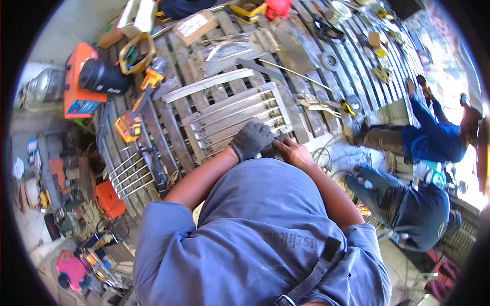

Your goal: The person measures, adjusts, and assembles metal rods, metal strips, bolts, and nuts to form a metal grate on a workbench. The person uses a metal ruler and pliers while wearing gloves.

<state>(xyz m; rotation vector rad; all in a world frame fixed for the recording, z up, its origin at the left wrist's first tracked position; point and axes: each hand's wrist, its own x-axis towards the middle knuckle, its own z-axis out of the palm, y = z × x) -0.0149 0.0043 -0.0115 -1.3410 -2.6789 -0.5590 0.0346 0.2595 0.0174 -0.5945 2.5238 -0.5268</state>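
Note:
A metal grate [235, 118] of parallel bars in a rectangular frame lies on the slatted bench in front of me. My left hand [251, 139], in a dark grey work glove, is at its near edge with the fingers curled. Close beside it is my bare right hand [295, 154], its fingers bent around something small and dark. What lies between the two hands is partly hidden, and I cannot make out its kind.
A flat metal bar [209, 85] lies beyond the grate. To the left are a yellow cordless tool [128, 126], a second grate [130, 176] and an orange box [81, 76]. A tape measure [348, 107] rests at right; two people in blue [434, 130] [416, 209] are nearby.

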